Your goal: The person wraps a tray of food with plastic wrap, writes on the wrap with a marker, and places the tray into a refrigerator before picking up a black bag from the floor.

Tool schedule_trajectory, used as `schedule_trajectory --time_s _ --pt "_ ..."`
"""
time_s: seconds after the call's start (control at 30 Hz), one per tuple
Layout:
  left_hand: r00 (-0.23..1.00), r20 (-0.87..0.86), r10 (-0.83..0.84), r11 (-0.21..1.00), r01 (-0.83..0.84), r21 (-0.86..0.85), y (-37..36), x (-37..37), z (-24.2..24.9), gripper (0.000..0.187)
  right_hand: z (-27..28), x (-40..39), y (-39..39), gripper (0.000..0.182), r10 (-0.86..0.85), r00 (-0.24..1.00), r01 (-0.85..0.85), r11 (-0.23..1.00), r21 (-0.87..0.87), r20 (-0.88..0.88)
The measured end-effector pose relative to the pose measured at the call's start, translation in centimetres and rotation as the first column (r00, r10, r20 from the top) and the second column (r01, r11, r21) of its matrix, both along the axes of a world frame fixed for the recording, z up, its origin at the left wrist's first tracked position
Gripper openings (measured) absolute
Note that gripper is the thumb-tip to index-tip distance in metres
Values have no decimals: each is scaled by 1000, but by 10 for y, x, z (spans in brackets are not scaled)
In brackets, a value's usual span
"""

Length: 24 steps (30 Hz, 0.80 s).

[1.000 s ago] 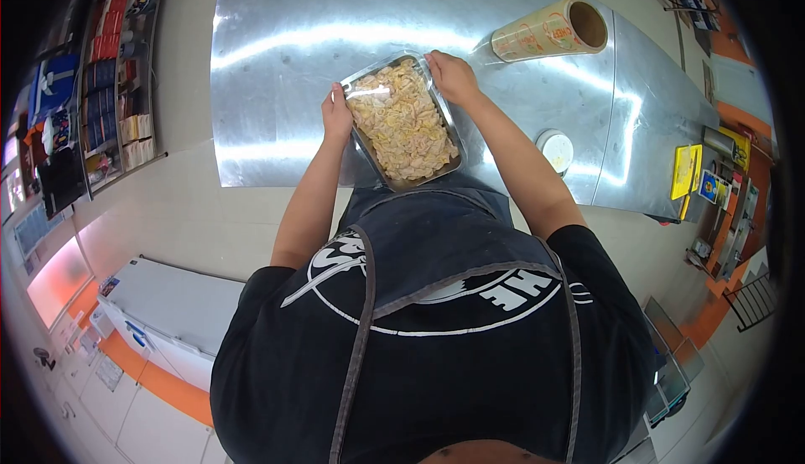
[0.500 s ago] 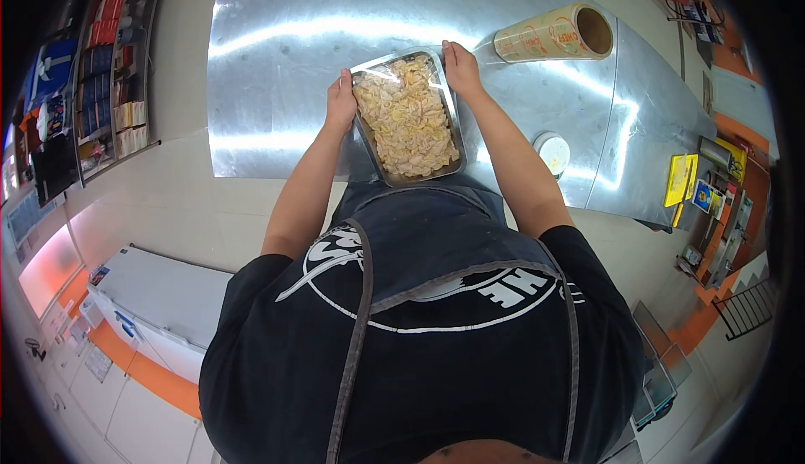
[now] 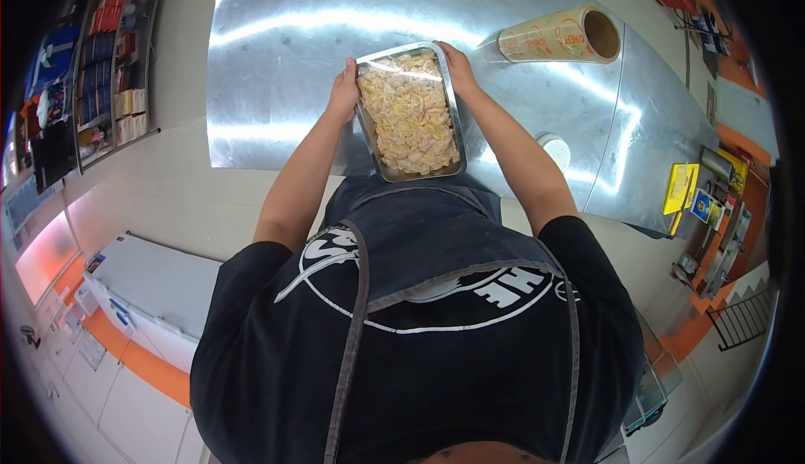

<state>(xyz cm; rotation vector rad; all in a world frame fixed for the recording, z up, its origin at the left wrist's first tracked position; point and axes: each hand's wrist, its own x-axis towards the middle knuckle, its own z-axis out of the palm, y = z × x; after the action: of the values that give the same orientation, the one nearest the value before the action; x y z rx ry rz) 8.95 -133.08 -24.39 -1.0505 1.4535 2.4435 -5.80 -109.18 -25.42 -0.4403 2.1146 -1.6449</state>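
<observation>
A rectangular metal tray [image 3: 461,147] full of pale, yellowish pieces that look like raw marinated meat [image 3: 409,116] is in front of my apron, at the near edge of the steel table. Shiny clear plastic film [image 3: 399,63] covers its top. My left hand [image 3: 344,93] grips the tray's left side near the far corner, thumb up along the rim. My right hand [image 3: 458,71] is closed around the far right corner; some of its fingers are hidden. Right of that hand lies a large roll of cling film [image 3: 549,38].
Beneath everything is a shiny steel table [image 3: 293,70]. A round white-lidded container [image 3: 553,153] sits near my right forearm. A yellow object [image 3: 680,188] is at the table's right end. Shelves [image 3: 105,70] stand left, and a white chest freezer [image 3: 155,284] is at lower left.
The tray has shifted slightly away from my body and straightened a little. My left hand has moved closer along its side, and my right hand has wrapped lower around the corner.
</observation>
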Motion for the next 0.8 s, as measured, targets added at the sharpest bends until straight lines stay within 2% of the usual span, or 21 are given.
schedule_trajectory --time_s 0.03,0.2,0.33,0.4,0.43,0.5,0.53,0.57,0.6,0.63,0.67,0.73,0.77,0.8 --pt "1000 6 11 1000 -11 26 2 1 -2 75 3 4 2 32 19 995 -14 999 47 -98" --pt "1000 -10 30 999 -29 37 10 3 15 73 11 24 15 25 -26 989 44 992 121 -146" --pt "991 -17 130 989 -128 68 11 7 9 72 30 68 53 24 6 999 -4 998 58 -45" --pt "988 -24 153 985 -151 88 9 11 4 71 29 93 83 23 120 990 -125 990 72 68" --pt "990 -36 140 990 -140 11 7 13 3 72 33 107 98 23 115 991 -121 989 80 71" --pt "994 -25 108 981 -111 -161 9 14 15 69 48 131 122 21 73 938 -131 980 151 338" --pt "994 -27 105 982 -108 -154 9 12 24 69 49 139 129 21 68 939 -127 979 158 336" --pt "1000 15 0 948 5 -319 6 9 29 67 49 148 133 23 34 942 -81 988 129 333" --pt "993 76 -93 874 118 -472 1 9 26 65 44 157 136 25 5 943 -39 995 96 334" --pt "982 138 -133 683 191 -705 -7 4 13 61 38 161 138 25 13 941 -47 995 93 338" --pt "982 145 -122 681 189 -708 -13 2 13 61 29 163 141 26 -22 950 -15 993 114 313" --pt "938 185 -292 544 322 -775 -17 1 26 62 24 171 142 26 -40 954 2 992 127 297" --pt "940 194 -281 543 322 -776 -17 11 33 62 30 173 142 27 -74 932 43 994 96 355" --pt "927 247 -282 459 357 -814 -16 22 39 64 34 176 143 27 -109 905 89 994 69 411"
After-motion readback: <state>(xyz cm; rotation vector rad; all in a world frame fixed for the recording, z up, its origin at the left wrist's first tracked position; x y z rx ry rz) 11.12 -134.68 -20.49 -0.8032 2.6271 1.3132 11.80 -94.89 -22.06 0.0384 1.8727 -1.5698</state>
